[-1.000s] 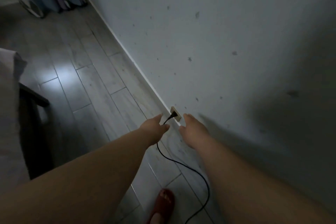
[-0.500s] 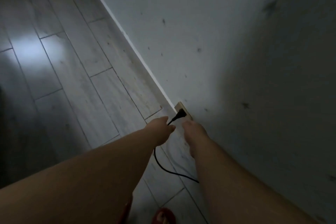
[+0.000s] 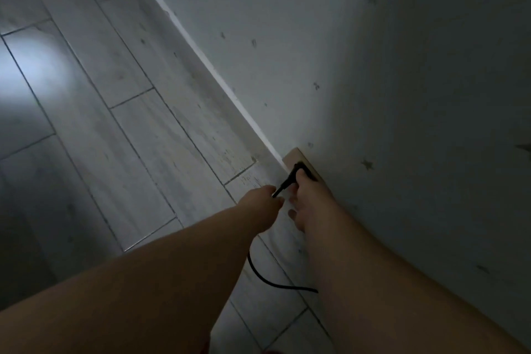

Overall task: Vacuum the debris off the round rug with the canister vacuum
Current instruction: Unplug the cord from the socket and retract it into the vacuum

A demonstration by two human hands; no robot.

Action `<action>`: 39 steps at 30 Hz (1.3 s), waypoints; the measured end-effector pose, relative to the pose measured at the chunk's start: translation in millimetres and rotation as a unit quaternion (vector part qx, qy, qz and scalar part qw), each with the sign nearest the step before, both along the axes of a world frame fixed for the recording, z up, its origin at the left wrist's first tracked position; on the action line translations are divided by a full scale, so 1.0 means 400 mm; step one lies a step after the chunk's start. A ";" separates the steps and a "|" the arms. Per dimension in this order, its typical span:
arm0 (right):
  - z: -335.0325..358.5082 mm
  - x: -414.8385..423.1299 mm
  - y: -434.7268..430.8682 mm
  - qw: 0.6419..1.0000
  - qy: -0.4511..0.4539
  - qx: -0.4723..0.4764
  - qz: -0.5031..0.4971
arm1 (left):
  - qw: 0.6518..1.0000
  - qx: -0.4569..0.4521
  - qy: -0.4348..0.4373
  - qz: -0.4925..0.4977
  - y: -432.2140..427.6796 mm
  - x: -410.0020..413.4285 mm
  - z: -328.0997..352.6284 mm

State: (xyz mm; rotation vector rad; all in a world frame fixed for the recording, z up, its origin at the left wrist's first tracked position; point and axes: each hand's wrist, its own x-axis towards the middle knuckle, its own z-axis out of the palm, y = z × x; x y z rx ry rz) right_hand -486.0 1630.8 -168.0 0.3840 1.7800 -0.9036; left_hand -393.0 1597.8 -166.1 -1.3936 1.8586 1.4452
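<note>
Closest in, the left forearm [image 3: 143, 282] and the right forearm [image 3: 373, 267] stretch forward side by side. A black cord [image 3: 265, 280] curves across the floor between them, passing under the left wrist at one end and behind the right forearm at the other. Ahead, the left hand [image 3: 263, 205] has its fingers curled and pinches the cord's stiff end just short of the plug. The right hand [image 3: 313, 204] lies just beside it on the wall side, thumb out toward the left hand and fingertips reaching up to the black plug [image 3: 300, 168]; in this dim light it is unclear whether they grip it or only touch it. The plug sits against a beige outlet plate [image 3: 296, 155] just beyond the right fingertips, low on the wall [image 3: 373, 66]. From there a white baseboard [image 3: 201, 57] runs away past both hands. Left of the hands lies pale plank floor [image 3: 100, 123], with a bright patch of light [image 3: 31, 72] far off to that side.
</note>
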 end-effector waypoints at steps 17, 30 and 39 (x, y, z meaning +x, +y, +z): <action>0.102 0.112 0.031 0.989 -0.022 -0.107 0.100 | 0.998 0.007 0.017 0.058 -0.028 0.139 0.062; 0.563 0.073 0.188 0.980 0.027 -0.129 0.149 | 0.990 0.042 0.119 0.056 0.102 0.116 0.537; 0.717 0.030 0.491 0.953 0.076 -0.137 0.259 | 0.993 0.024 0.112 0.033 0.415 0.114 0.683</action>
